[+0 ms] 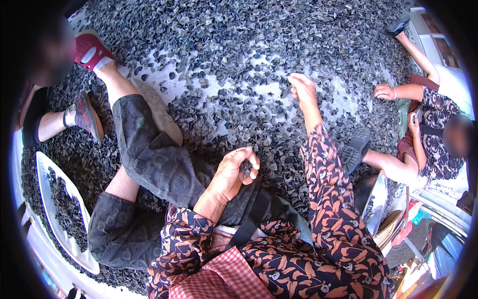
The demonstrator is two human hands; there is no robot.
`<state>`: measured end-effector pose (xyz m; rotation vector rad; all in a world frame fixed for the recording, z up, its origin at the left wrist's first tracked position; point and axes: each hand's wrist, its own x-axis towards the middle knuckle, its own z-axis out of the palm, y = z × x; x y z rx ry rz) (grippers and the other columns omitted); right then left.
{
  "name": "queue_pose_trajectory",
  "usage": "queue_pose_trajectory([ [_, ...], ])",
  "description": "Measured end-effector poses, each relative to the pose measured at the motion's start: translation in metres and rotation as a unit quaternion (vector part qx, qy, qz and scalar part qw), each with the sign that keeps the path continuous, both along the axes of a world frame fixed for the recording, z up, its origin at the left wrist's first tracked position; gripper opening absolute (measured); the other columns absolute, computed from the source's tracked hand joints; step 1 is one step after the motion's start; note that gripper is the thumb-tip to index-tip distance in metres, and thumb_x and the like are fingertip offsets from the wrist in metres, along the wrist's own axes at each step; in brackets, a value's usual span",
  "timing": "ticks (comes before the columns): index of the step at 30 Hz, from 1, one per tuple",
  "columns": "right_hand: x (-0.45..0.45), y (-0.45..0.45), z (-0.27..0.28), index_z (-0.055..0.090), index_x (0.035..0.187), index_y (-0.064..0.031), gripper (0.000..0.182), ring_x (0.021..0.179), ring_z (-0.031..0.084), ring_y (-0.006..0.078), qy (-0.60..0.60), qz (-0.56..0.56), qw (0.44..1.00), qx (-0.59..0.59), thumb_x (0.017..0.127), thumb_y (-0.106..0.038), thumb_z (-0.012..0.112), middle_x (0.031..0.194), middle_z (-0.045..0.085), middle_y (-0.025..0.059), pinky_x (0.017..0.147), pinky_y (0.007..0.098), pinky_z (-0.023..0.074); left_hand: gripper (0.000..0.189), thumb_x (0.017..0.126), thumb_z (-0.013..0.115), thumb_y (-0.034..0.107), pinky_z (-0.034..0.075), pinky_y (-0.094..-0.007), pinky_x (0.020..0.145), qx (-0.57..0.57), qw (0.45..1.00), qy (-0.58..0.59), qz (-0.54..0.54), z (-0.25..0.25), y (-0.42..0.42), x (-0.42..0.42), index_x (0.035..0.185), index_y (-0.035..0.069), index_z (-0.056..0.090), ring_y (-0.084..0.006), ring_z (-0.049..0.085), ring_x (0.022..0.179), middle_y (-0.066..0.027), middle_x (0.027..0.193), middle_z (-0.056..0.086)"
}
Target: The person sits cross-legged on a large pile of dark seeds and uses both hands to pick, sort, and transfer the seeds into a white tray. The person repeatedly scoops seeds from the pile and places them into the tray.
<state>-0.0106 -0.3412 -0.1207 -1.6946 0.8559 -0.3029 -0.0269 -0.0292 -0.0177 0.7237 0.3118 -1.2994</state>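
Dark dried pieces, possibly wood ear fungus (pixel 231 41), lie spread thickly over a pale ground sheet (pixel 269 89). My left hand (pixel 239 168) is curled around several of these dark pieces, above my lap. Stretched out over a thinly covered patch of the sheet, my right hand (pixel 303 88) has its fingers bent together; whether a piece is between the fingertips cannot be told. A red-checked cloth (pixel 224 276) lies at my chest.
Two people sit close by, one at the right with a hand (pixel 384 92) near the pieces, one at the left edge. A white plastic basket (pixel 76 194) holding dark pieces stands at the left. At the right are a metal basin (pixel 379 198) and a shoe sole (pixel 354 151).
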Motion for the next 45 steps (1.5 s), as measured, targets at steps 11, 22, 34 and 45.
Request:
queue_pose_trajectory([
  [11, -0.025, 0.006, 0.032, 0.056, 0.086, -0.0059, 0.013, 0.064, 0.056, 0.0145, -0.108, -0.027, 0.932, 0.344, 0.076, -0.015, 0.057, 0.076, 0.057, 0.0035, 0.05, 0.0221, 0.0419, 0.029, 0.086, 0.046, 0.026, 0.031, -0.0198, 0.04, -0.02, 0.998, -0.029, -0.054, 0.001, 0.0, -0.003, 0.069, 0.004, 0.053, -0.0121, 0.047, 0.053, -0.006, 0.066, 0.052],
  [22, -0.059, 0.117, 0.022, 0.065, 0.085, -0.0111, 0.015, 0.054, 0.056, 0.0095, 0.115, 0.144, 0.97, -0.161, 0.074, -0.021, 0.065, 0.067, 0.063, 0.0018, 0.05, 0.0237, 0.0458, 0.027, 0.086, 0.049, 0.03, 0.032, -0.0178, 0.04, -0.081, 0.966, -0.099, -0.225, 0.007, 0.002, -0.016, 0.073, 0.007, 0.054, -0.0073, 0.048, 0.05, 0.0001, 0.065, 0.054],
  [34, -0.093, 0.092, 0.019, 0.065, 0.083, -0.0044, 0.011, 0.055, 0.05, 0.005, 0.042, 0.087, 0.992, -0.088, 0.074, -0.012, 0.063, 0.062, 0.06, -0.0012, 0.051, 0.0202, 0.041, 0.03, 0.086, 0.048, 0.026, 0.031, -0.0188, 0.039, -0.061, 0.967, -0.107, -0.223, 0.013, 0.003, -0.016, 0.066, 0.004, 0.055, -0.0078, 0.047, 0.049, -0.002, 0.062, 0.053],
  [45, -0.112, 0.095, 0.023, 0.055, 0.089, -0.003, 0.015, 0.054, 0.044, 0.009, -0.047, -0.03, 0.895, 0.442, 0.082, -0.016, 0.055, 0.066, 0.049, 0.001, 0.043, 0.0189, 0.0305, 0.029, 0.087, 0.046, 0.026, 0.032, -0.0189, 0.039, -0.045, 0.982, -0.08, -0.163, 0.008, -0.001, -0.016, 0.069, 0.004, 0.054, -0.0099, 0.048, 0.052, -0.0045, 0.066, 0.054],
])
